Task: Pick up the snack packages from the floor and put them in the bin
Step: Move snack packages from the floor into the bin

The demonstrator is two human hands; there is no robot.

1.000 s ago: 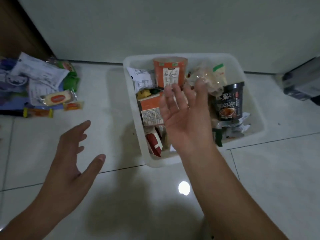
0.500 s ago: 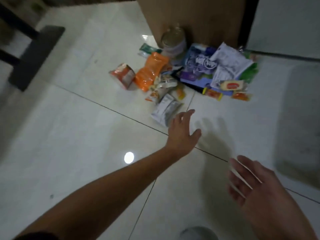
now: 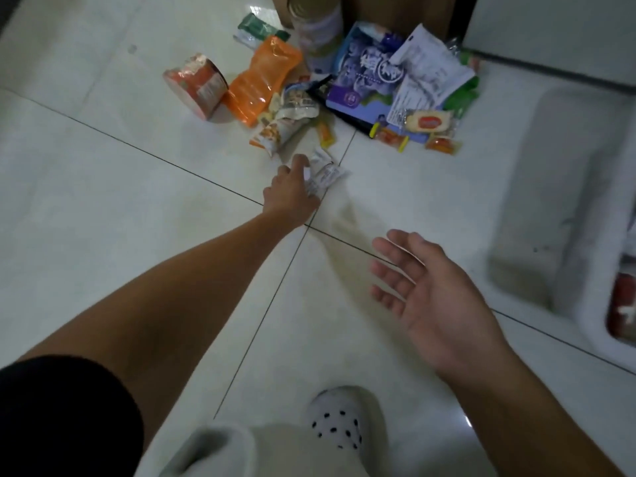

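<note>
Head view: we see snacks [image 3: 261, 80] at 12 o'clock.
Left hand [image 3: 292, 194]: touches white packet [image 3: 327, 173], grip unclear.
Right hand [image 3: 430, 297]: fingers [image 3: 392, 268] spread.

The room is dim and the picture looks gray and soft. A small bright spot shines on the floor [image 3: 103, 208] in the lower right, maybe from a lamp above. A faint shadow lies beside the left hand [image 3: 290, 196]. The bin [image 3: 554, 180] at the right edge is smeared with blur.
</note>
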